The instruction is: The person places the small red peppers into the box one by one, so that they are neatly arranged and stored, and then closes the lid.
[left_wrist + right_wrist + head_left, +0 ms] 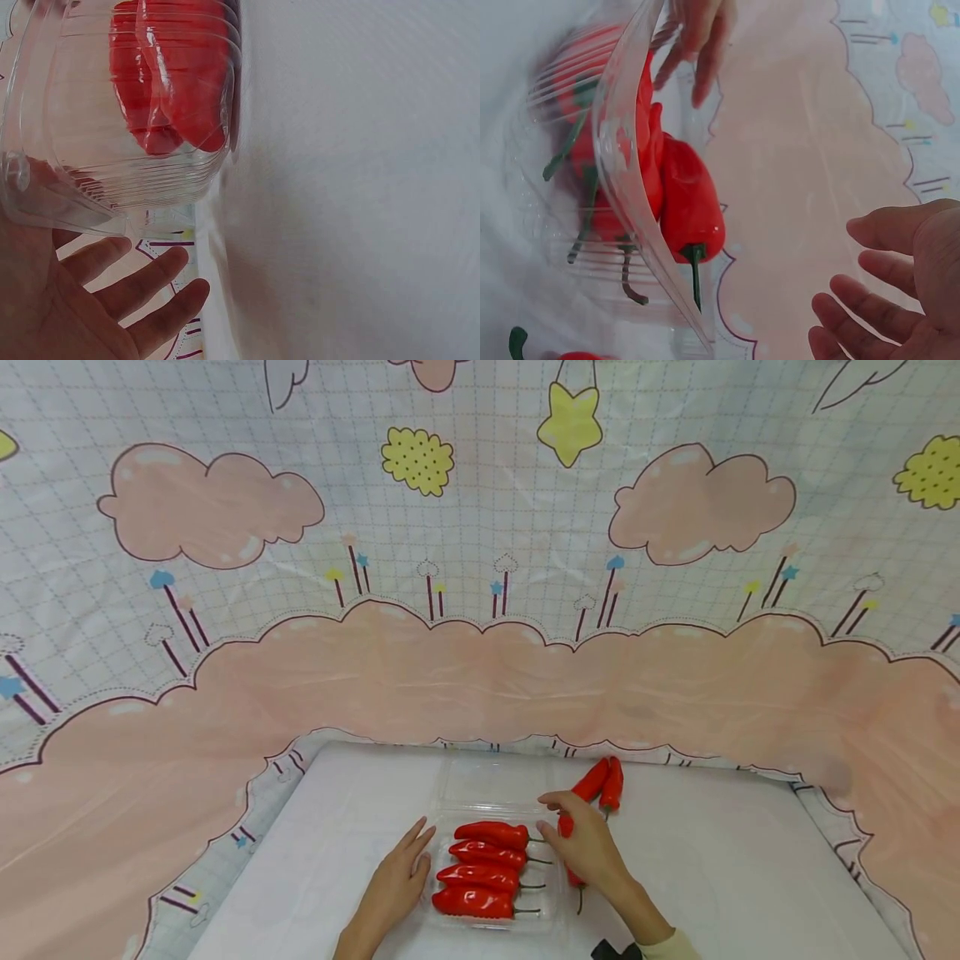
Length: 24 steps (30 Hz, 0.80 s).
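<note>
Several red chili peppers [480, 877] with green stems lie in a row in a clear plastic clamshell box [553, 902]. Its clear lid [495, 781] is folded back, away from me. My left hand [396, 881] is at the box's left side, fingers spread; the left wrist view shows its fingers [142, 289] extended near the ribbed corner. My right hand [588, 843] hovers at the right side with thumb and fingers parted, and holds nothing in the right wrist view. It partly hides loose red peppers [576, 881] beside the box.
Two more red peppers [612, 785] lie beyond my right hand, beside the lid. A white tabletop [720, 860] carries everything. Behind it hangs a cloth [480, 685] printed with clouds and stars. A black object [617, 950] shows at my right sleeve.
</note>
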{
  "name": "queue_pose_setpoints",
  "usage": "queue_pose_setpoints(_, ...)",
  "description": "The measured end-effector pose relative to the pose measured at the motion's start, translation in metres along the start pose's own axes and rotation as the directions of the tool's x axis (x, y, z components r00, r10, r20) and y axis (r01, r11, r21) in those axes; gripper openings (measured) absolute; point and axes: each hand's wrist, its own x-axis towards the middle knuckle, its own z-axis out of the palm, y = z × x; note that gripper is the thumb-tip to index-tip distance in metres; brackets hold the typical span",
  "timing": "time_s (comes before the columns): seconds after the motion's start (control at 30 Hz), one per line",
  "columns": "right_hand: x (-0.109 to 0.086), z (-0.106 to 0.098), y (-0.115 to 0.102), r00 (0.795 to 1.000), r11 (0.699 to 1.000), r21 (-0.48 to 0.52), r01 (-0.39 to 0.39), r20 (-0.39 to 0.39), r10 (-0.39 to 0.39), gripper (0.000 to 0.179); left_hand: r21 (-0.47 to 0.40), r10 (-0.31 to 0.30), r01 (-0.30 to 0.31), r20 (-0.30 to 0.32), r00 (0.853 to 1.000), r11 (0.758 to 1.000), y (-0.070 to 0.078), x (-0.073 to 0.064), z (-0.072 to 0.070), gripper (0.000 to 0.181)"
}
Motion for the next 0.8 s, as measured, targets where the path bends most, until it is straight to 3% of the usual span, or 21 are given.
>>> queue_pose_setpoints(0.37, -0.004, -0.009, 0.011, 0.998, 0.997, 0.062, -0.053, -0.021, 0.055, 0.034, -0.003, -0.008, 0.008, 0.004, 1.000, 1.000, -0.001, 0.000, 0.001, 0.043)
queue_pose_setpoints(0.6, -0.006, -0.012, 0.023, 0.998, 0.999, 0.052, 0.001, -0.070, 0.002, 0.034, -0.005, 0.003, -0.003, 0.004, 1.000, 1.000, -0.001, 0.000, 0.000, 0.043)
queue_pose_setpoints(0.8, -0.009, -0.013, 0.031, 0.998, 0.998, 0.062, -0.014, -0.066, 0.018, 0.033, -0.007, 0.012, -0.012, -0.005, 1.000, 1.000, -0.002, 0.000, 0.000, 0.042)
